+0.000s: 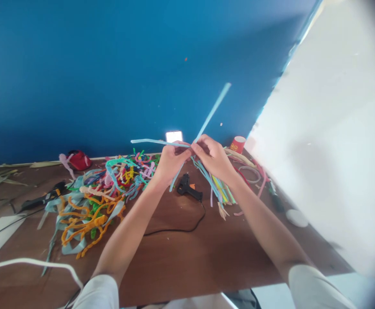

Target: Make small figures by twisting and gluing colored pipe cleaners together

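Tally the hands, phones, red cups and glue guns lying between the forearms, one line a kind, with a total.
Hands: 2 (left hand, right hand)
Smartphone: 1
Red cup: 1
Black glue gun: 1
Total: 5

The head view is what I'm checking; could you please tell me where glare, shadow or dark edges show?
Head view: the phone screen glows blank white; a soft shadow lies on the white wall; the far right edge curves into darkness.

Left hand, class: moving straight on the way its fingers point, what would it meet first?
Probably the right hand, close beside the left hand at the pale blue strips; exact depth is unclear.
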A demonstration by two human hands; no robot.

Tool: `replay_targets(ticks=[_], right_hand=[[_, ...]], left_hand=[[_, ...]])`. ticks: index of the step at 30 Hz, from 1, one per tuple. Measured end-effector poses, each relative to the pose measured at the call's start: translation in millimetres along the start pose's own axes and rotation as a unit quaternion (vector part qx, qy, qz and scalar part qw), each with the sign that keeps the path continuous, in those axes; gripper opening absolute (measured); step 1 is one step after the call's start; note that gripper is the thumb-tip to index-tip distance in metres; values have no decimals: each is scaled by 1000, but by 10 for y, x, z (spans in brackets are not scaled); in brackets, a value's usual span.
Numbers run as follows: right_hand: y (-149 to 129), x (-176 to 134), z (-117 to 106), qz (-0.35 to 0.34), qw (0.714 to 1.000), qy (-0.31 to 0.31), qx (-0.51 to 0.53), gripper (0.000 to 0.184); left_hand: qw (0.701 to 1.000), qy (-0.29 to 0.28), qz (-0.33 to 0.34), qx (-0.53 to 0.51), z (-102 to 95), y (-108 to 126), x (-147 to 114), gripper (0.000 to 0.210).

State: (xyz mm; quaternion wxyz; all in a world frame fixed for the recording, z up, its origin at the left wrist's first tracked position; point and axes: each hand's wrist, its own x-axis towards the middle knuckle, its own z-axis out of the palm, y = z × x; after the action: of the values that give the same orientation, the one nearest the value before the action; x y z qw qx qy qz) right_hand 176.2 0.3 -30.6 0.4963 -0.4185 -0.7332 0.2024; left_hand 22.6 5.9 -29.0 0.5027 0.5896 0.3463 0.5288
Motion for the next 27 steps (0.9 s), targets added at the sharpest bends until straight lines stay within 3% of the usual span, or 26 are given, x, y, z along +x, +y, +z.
replay_targets(ticks=[6,11,16,19,27], right_hand=[[-28,-6,-1,-4,999,42,-2,25],[-36,-8,20,38,993,28,104,29],[-91,-8,42,109,949,15,294,31],[-102,0,33,136,928,11,347,30],[-78,24,-34,87,964,20,249,32]], left_hand=[[1000,-24,12,-13,1,-25,9,25],[998,-35,39,-28,-7,-60,25,27],[994,-71,59,-61,10,-60,17,26],[992,-76,71,-76,14,-69,25,26],[994,-76,54,-55,9,-35,16,25]])
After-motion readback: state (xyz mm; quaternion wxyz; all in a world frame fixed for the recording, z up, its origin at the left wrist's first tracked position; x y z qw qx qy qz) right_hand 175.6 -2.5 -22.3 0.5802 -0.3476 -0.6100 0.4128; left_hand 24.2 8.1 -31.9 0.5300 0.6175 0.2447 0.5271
